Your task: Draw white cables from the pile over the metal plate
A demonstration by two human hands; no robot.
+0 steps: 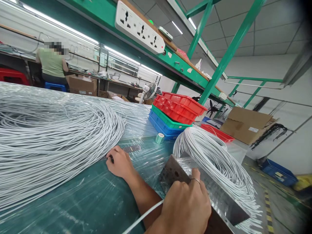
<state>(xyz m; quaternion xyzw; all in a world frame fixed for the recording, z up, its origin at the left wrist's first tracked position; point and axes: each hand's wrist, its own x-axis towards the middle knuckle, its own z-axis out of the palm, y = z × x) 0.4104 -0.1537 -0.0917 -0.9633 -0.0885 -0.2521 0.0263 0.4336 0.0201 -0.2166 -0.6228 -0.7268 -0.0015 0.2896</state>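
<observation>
My left hand [120,164] is curled closed on the table at the edge of a large bundle of white cables [80,136]. What its fingers hold, if anything, is hidden. Just beyond it lies a flat metal ruler-like strip [133,149]. In the foreground, my right hand [187,203] is closed, with a single white cable [143,217] running out of its left side. Its index finger, wearing a ring, rests against a metal angle block [214,190]. Behind that block lies a second coil of white cable [214,152].
Stacked red, green and blue trays [174,112] stand at the back, a roll of green tape [160,138] before them. A cardboard box [246,125] is at right. A green shelf with a power strip [138,27] hangs overhead. A person [51,63] sits far left.
</observation>
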